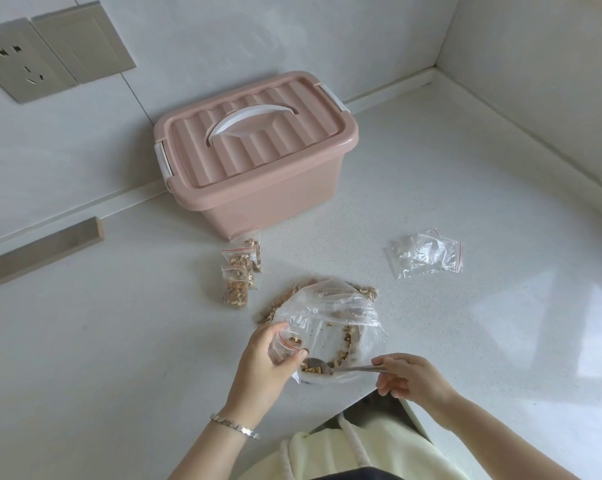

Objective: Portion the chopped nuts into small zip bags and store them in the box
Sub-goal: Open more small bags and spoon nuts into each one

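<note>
left hand point(268, 358): lower centre of frame. Your fingers pinch the small zip bag point(285, 342) at its mouth and hold it above the large plastic bag point(330, 313).
right hand point(408, 379): lower right of centre, fingers closed on the handle of the spoon point(355, 368).
spoon axis: roughly left-right, with the handle at your right hand and the bowl pointing left at your left hand.
chopped nuts point(311, 368): the bowl is down among them, low in the large bag.
key relation: the bowl sits just below and right of the small bag's mouth. Near; can't tell if touching.
next move (my guess): a short lift and tip to the left while the left hand keeps the mouth wide.
filled bags point(240, 271): on the bench point(119, 341), left of centre, just in front of the box.
empty bags point(426, 252): right of centre.
box point(254, 161): upper centre, lid on, well apart from both hands. Your left hand is nearer.
</note>
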{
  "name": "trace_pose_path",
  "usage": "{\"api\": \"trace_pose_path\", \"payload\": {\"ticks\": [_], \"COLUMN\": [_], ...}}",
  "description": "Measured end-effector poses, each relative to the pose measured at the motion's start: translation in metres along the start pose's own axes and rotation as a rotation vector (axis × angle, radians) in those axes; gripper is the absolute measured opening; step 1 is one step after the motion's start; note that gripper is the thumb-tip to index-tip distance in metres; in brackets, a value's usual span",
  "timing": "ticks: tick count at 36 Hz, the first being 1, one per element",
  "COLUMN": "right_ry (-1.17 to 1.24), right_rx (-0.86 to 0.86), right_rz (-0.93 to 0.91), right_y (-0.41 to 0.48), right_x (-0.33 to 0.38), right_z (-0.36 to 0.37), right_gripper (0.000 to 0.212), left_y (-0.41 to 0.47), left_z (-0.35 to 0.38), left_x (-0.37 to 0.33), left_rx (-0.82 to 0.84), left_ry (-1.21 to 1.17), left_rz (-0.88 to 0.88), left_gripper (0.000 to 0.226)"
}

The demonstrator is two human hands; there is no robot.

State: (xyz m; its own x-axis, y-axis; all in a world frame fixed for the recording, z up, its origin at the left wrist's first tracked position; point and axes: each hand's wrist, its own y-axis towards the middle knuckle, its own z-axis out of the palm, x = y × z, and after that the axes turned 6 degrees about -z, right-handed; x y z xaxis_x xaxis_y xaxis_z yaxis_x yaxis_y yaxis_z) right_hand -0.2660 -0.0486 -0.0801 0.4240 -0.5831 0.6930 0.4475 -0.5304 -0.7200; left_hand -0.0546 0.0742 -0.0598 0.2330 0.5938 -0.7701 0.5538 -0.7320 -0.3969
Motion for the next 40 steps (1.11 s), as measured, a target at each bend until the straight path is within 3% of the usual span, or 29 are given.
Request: {"api": "trace_pose_path", "payload": {"ticks": [5,14,24,33,40], "right_ry": [0.106,0.115,-0.063,-0.415,-0.854], "right_rx": [-0.009,-0.09,-0.109,-0.069,0.012], "right_rz": [0.036,-0.145,-0.349,-0.509,-0.824], "right_y": [-0.001,-0.016,-0.045,-0.055,-0.077], "right_x": [0.005,0.045,0.102,0.12,0.128], "right_z": [-0.01,-0.026,-0.021,0.017,0.045], "right_gripper": [0.025,0.025,0.025,0.025,0.022], "left_y": [0.0,0.002,0.003,0.0,-0.003], "left_z": [-0.001,-0.003,-0.001,0.001,0.001], "left_x": [-0.002,-0.006,-0.008,-0.007,-0.005], "left_rx": [-0.015,0.011,0.058,0.106,0.037], "left_ry": [-0.018,0.007,0.038,0.04,0.011], "left_rz": [0.007,0.017,0.111,0.149,0.18], "left_gripper": [0.043,0.046,0.048,0.049,0.043]}}
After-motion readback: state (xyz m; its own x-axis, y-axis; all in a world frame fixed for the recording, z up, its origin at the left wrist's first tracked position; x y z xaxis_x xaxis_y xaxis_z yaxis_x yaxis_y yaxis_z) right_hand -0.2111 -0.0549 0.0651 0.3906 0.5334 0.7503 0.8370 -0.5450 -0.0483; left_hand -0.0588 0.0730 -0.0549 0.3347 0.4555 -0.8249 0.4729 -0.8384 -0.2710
